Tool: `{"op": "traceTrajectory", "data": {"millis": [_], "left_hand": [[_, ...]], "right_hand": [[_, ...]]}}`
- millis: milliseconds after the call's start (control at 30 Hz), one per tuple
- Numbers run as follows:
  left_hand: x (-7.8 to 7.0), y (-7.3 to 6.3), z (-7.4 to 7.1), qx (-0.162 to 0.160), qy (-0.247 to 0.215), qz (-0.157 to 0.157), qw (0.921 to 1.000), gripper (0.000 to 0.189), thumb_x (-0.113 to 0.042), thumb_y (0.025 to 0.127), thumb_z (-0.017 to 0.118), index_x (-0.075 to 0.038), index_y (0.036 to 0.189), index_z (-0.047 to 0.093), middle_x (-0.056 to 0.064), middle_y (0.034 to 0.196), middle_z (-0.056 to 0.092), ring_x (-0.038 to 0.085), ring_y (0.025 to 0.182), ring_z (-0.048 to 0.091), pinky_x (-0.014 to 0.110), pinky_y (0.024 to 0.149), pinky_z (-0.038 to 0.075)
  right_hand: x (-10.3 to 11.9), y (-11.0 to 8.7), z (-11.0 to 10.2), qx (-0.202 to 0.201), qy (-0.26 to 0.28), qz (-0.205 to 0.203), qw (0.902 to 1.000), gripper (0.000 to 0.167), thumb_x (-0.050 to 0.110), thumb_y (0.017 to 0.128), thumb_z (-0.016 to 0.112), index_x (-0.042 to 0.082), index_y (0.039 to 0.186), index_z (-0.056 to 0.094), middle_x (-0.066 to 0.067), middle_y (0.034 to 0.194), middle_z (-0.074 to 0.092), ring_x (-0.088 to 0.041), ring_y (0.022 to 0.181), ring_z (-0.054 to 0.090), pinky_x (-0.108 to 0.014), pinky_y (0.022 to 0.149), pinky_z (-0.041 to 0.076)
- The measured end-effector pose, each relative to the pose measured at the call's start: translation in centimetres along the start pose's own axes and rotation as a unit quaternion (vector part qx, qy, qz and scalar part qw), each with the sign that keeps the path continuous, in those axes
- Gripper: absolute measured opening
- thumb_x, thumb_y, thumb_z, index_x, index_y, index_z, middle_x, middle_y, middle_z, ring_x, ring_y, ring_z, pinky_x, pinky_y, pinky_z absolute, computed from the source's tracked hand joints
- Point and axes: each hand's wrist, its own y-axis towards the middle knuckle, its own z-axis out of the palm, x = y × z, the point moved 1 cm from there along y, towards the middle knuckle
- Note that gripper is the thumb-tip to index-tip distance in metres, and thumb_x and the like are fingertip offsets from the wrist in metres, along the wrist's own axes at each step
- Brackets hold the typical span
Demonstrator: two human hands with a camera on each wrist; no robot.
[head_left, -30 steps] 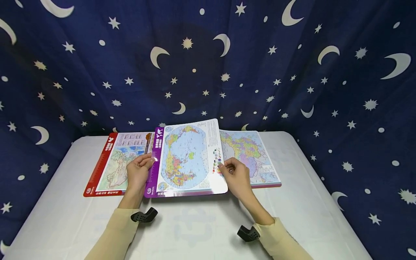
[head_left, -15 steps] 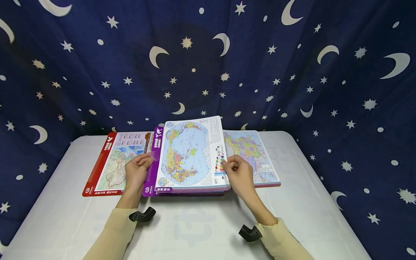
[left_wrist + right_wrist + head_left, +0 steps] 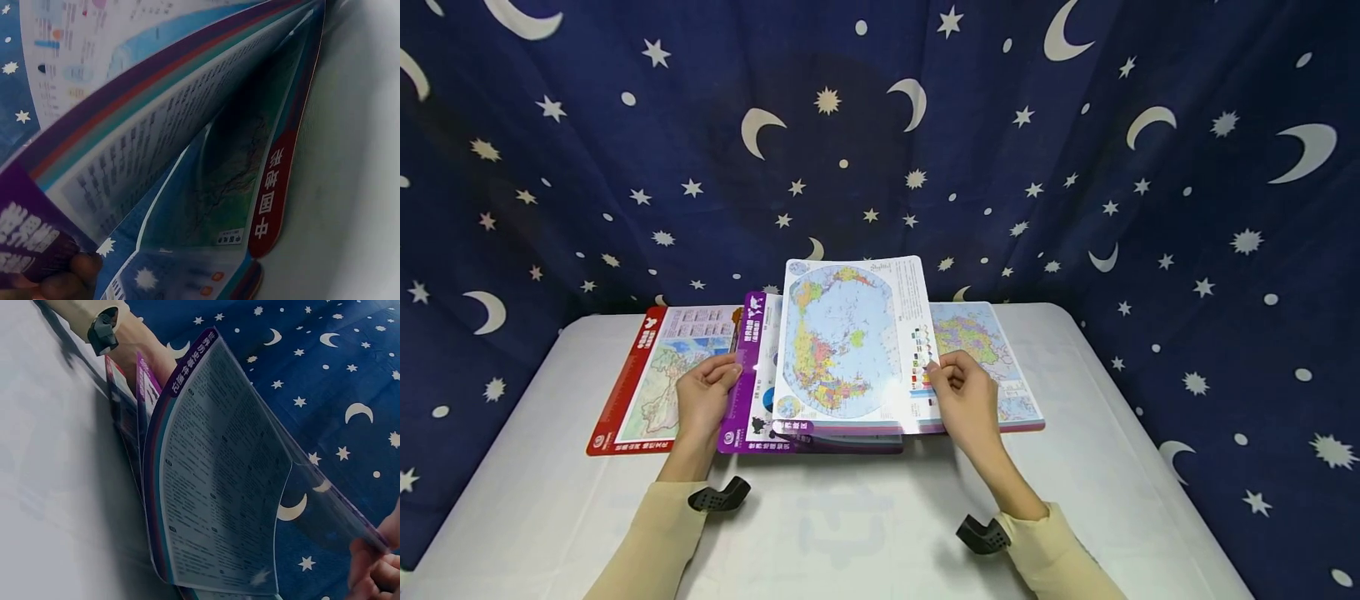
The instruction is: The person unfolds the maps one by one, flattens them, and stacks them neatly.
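Note:
My left hand (image 3: 700,408) pinches the purple left border of a map sheet (image 3: 739,392), thumb on top. My right hand (image 3: 967,396) pinches the right edge of a world map sheet (image 3: 853,342), which is lifted and shifted right over the purple-bordered one. Only the left strip and front edge of that lower sheet show. In the left wrist view, fingertips (image 3: 69,281) hold the bent purple corner, with layered tabs above a red-tabbed terrain map (image 3: 231,181). In the right wrist view, fingers (image 3: 369,572) grip the purple-edged sheet, which curves up to show a printed text page (image 3: 215,469).
A red-bordered map (image 3: 617,392) lies at left on the white table (image 3: 850,533), partly behind my left hand. Another stacked map (image 3: 981,333) lies at right, partly covered by the world map. A dark blue moon-and-star curtain (image 3: 850,125) hangs around the table's back and sides.
The world map sheet has risen and slid right with my right hand, away from the purple border, uncovering printed figures on the sheet beneath. My left hand has shifted slightly left with the purple-bordered sheet.

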Motion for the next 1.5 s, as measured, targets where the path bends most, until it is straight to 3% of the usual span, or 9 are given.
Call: {"op": "traceTrajectory", "data": {"millis": [533, 1067, 1500], "left_hand": [[-0.9, 0.4, -1.5, -0.043, 0.033, 0.014, 0.9984, 0.027, -0.009, 0.1, 0.072, -0.004, 0.126, 0.075, -0.013, 0.086, 0.079, 0.0, 0.076, 0.072, 0.017, 0.064, 0.057], [-1.1, 0.9, -2.7, -0.055, 0.062, -0.001, 0.9966, 0.029, -0.013, 0.101, 0.072, -0.007, 0.129, 0.074, -0.016, 0.086, 0.078, 0.0, 0.079, 0.071, 0.017, 0.067, 0.057], [-1.2, 1.2, -3.5, -0.062, 0.101, -0.006, 0.9929, 0.031, -0.02, 0.101, 0.073, -0.011, 0.131, 0.074, -0.018, 0.09, 0.078, 0.0, 0.079, 0.068, 0.017, 0.066, 0.053]], "right_hand": [[-0.3, 0.6, -1.3, -0.029, -0.004, -0.004, 0.9996, 0.012, 0.016, 0.103, 0.066, 0.006, 0.097, 0.068, -0.006, 0.072, 0.07, -0.014, 0.055, 0.051, -0.022, 0.05, 0.039], [-1.1, 1.2, -1.8, -0.073, -0.009, 0.021, 0.9971, 0.013, 0.015, 0.101, 0.067, 0.004, 0.099, 0.072, -0.011, 0.08, 0.076, -0.005, 0.063, 0.059, -0.014, 0.057, 0.044], [-1.9, 1.4, -2.2, -0.085, -0.02, 0.031, 0.9957, 0.015, 0.017, 0.103, 0.066, 0.003, 0.103, 0.072, -0.012, 0.083, 0.077, -0.007, 0.065, 0.06, -0.014, 0.058, 0.045]]}}
